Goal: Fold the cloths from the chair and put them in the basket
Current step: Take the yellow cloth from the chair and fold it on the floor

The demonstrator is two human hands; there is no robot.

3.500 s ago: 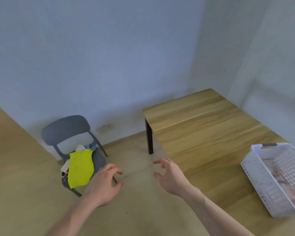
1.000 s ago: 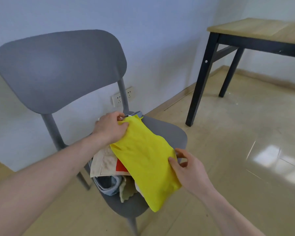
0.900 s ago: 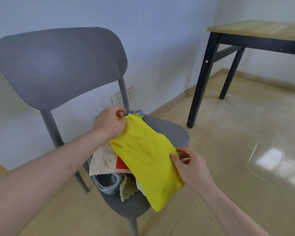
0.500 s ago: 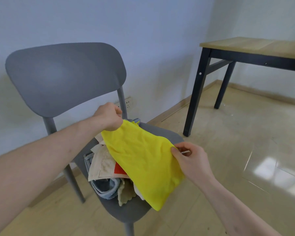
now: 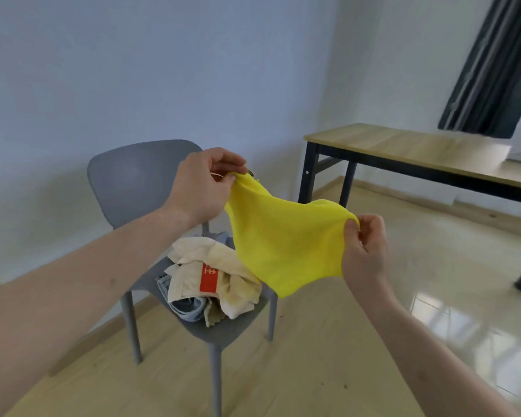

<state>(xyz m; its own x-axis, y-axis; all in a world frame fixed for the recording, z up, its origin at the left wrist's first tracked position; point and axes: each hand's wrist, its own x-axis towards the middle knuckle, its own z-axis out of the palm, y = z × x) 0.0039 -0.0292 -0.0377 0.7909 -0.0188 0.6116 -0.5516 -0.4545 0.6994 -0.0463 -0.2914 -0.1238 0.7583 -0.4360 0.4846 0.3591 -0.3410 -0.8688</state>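
Above one chair (image 5: 139, 182), two hands pinching one yellow cloth (image 5: 283, 245)

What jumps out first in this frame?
The yellow cloth, held up in mid-frame above the chair: the left hand pinches its top corner and the right hand grips its right edge. Below it, a crumpled pile of cloths with a red patch lies on the seat. A wooden table stands at right.

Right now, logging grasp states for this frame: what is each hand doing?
Left hand: pinches one top corner of the yellow cloth.
Right hand: pinches the cloth's other top corner.
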